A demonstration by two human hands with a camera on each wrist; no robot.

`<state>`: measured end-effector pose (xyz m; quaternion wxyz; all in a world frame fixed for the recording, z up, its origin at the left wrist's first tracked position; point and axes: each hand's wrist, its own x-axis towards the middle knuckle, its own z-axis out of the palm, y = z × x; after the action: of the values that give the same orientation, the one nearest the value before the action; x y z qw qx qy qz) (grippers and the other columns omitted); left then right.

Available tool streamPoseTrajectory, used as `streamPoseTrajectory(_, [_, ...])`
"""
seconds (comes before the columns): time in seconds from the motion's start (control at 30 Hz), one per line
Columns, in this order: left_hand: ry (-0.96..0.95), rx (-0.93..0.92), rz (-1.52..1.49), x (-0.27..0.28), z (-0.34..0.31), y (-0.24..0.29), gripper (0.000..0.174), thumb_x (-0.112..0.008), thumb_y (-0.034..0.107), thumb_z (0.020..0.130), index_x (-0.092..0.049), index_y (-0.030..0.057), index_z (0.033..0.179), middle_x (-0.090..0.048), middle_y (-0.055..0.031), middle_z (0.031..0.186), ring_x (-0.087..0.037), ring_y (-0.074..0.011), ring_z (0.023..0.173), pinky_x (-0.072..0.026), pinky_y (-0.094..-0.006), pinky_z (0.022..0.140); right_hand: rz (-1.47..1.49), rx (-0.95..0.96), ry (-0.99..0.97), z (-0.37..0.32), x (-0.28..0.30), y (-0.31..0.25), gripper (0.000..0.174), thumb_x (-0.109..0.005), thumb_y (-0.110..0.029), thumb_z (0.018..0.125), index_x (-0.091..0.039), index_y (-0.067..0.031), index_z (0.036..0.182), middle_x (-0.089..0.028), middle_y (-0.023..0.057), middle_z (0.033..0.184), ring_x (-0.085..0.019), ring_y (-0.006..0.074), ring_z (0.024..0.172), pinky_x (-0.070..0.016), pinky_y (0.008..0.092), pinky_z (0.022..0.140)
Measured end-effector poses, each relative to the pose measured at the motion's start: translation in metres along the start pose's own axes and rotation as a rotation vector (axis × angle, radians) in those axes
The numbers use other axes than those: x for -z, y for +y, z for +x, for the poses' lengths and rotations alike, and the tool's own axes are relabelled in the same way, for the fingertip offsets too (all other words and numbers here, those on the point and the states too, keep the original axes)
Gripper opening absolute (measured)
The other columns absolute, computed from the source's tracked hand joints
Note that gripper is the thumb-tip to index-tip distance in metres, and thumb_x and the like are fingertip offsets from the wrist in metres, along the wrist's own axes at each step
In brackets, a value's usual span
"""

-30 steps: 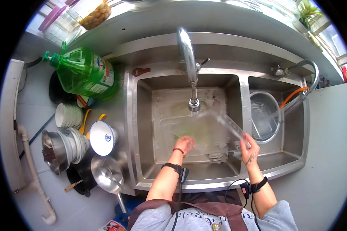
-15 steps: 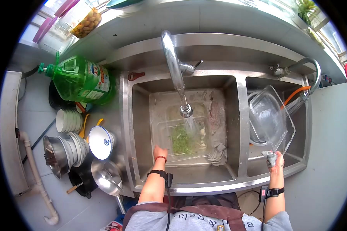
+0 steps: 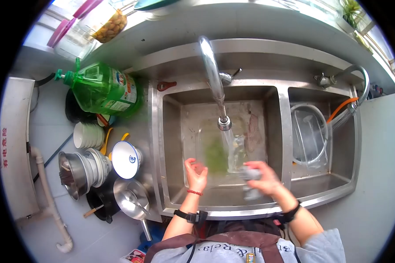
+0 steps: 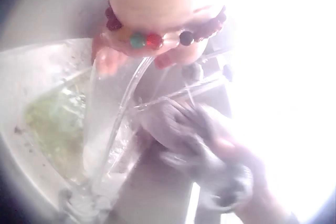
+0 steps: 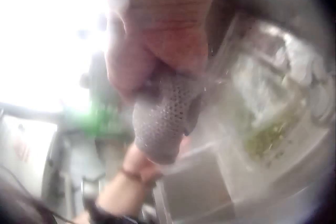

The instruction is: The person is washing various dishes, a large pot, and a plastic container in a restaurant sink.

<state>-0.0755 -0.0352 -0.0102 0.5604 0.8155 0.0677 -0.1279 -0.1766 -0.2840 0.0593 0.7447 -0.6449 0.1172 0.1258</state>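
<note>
My left hand (image 3: pixel 196 176) is over the left sink basin, gripping the edge of a clear plastic container (image 4: pixel 107 111). The container stands tilted in the left wrist view, and green scraps (image 4: pixel 55 124) show beside and through it. Under the tap's stream, its outline is faint in the head view. My right hand (image 3: pixel 268 180) holds a wet grey mesh dishcloth (image 5: pixel 165 116), bunched up and hanging from the fingers. That hand is blurred, at the container's right side.
A chrome tap (image 3: pixel 211 70) runs into the left basin. In the right basin (image 3: pixel 324 179) lies a clear round-rimmed vessel (image 3: pixel 309 136) under a second running tap. To the left stand a green detergent jug (image 3: pixel 103 90), stacked bowls (image 3: pixel 126 160) and a metal ladle-like pan (image 3: pixel 131 197).
My right hand took a clear container over to the right basin, let it go, and came back left with the dishcloth. My left hand has taken hold of another container in the left basin.
</note>
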Motion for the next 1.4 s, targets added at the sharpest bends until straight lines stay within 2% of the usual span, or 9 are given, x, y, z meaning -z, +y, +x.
streamPoseTrajectory(0.2, [-0.106,0.354,-0.509,0.027,0.013,0.017,0.079,-0.055,-0.006,0.085,-0.017,0.0189,0.150,-0.060,-0.0134,0.096,-0.064,-0.0231,0.088,-0.0575,-0.0351,0.074,-0.885,0.666,-0.168,0.060,-0.088,0.090,0.054,-0.067,-0.006,0.056,-0.059,-0.0080,0.109,-0.061,0.0106,0.113,-0.058,0.0315,0.106,-0.0488,0.0399,0.090])
streamPoseTrajectory(0.33, [-0.345,0.497,-0.609,0.096,0.042,0.019,0.075,-0.056,0.000,0.086,-0.021,0.0259,0.146,-0.061,-0.0188,0.105,-0.066,-0.0315,0.095,-0.0579,-0.0447,0.077,-0.991,0.555,-0.146,0.059,0.018,0.070,0.021,-0.061,-0.003,0.067,-0.062,-0.0123,0.086,-0.061,0.0099,0.079,-0.062,0.0323,0.077,-0.0512,0.0405,0.068])
streamPoseTrajectory(0.5, [-0.149,0.813,-1.104,-0.002,-0.004,0.017,0.035,-0.061,0.032,0.088,-0.045,0.0171,0.115,-0.056,-0.0268,0.116,-0.053,-0.0411,0.115,-0.0482,-0.0559,0.089,-0.802,0.230,-0.055,0.070,-0.076,0.063,0.033,-0.061,-0.002,0.061,-0.061,-0.0073,0.093,-0.061,0.0124,0.077,-0.062,0.0328,0.082,-0.0522,0.0400,0.071])
streamPoseTrajectory(0.6, [-0.200,0.838,-1.053,-0.025,-0.009,-0.005,0.022,-0.053,0.021,0.086,-0.052,0.0056,0.102,-0.059,-0.0132,0.089,-0.063,-0.0324,0.084,-0.0547,-0.0456,0.080,-0.880,0.439,-0.151,0.058,-0.087,0.053,0.036,-0.060,-0.003,0.063,-0.061,-0.0074,0.099,-0.062,0.0123,0.082,-0.062,0.0331,0.084,-0.0523,0.0399,0.073])
streamPoseTrajectory(0.8, [-0.556,0.675,-0.870,0.046,0.022,-0.005,0.044,-0.054,0.036,0.091,-0.041,0.0066,0.121,-0.054,-0.0359,0.116,-0.059,-0.0454,0.102,-0.0522,-0.0533,0.087,-1.139,0.606,-0.270,0.065,0.021,0.046,0.009,-0.059,-0.010,0.070,-0.060,-0.0095,0.079,-0.061,0.0096,0.070,-0.063,0.0303,0.072,-0.0511,0.0411,0.068])
streamPoseTrajectory(1.0, [-0.396,0.605,-1.171,-0.004,-0.003,-0.008,0.050,-0.049,0.046,0.091,-0.048,0.0055,0.120,-0.058,-0.0242,0.116,-0.057,-0.0377,0.109,-0.0454,-0.0523,0.094,-1.013,0.385,0.104,0.079,-0.128,0.037,0.017,-0.058,-0.007,0.068,-0.056,-0.0081,0.085,-0.059,0.0121,0.070,-0.062,0.0313,0.072,-0.0504,0.0413,0.065])
streamPoseTrajectory(1.1, [-0.568,0.513,-1.050,0.032,0.013,-0.026,0.037,-0.048,0.033,0.090,-0.055,0.0025,0.110,-0.060,-0.0232,0.111,-0.059,-0.0368,0.106,-0.0447,-0.0518,0.095,-0.884,0.598,-0.340,0.072,-0.096,0.045,0.022,-0.059,-0.006,0.067,-0.057,-0.0089,0.088,-0.061,0.0117,0.074,-0.062,0.0316,0.073,-0.0506,0.0420,0.069])
streamPoseTrajectory(1.27, [-0.840,0.707,-0.998,0.094,0.034,-0.025,0.034,-0.046,0.025,0.088,-0.057,-0.0003,0.108,-0.051,-0.0354,0.125,-0.049,-0.0440,0.121,-0.0393,-0.0532,0.103,-1.268,0.362,-0.341,0.066,0.044,-0.021,0.020,-0.072,-0.019,0.068,-0.063,-0.0192,0.087,-0.062,0.0012,0.076,-0.064,0.0216,0.082,-0.0272,0.0502,0.108])
streamPoseTrajectory(1.4, [-0.558,0.568,-0.687,0.079,0.042,-0.040,0.046,-0.041,0.043,0.094,-0.056,0.0055,0.118,-0.049,-0.0284,0.131,-0.050,-0.0369,0.122,-0.0354,-0.0476,0.106,-0.905,0.361,-0.140,0.074,0.054,-0.050,0.026,-0.081,-0.032,0.069,-0.064,-0.0123,0.072,-0.060,0.0043,0.064,-0.061,0.0211,0.064,-0.0463,0.0397,0.091])
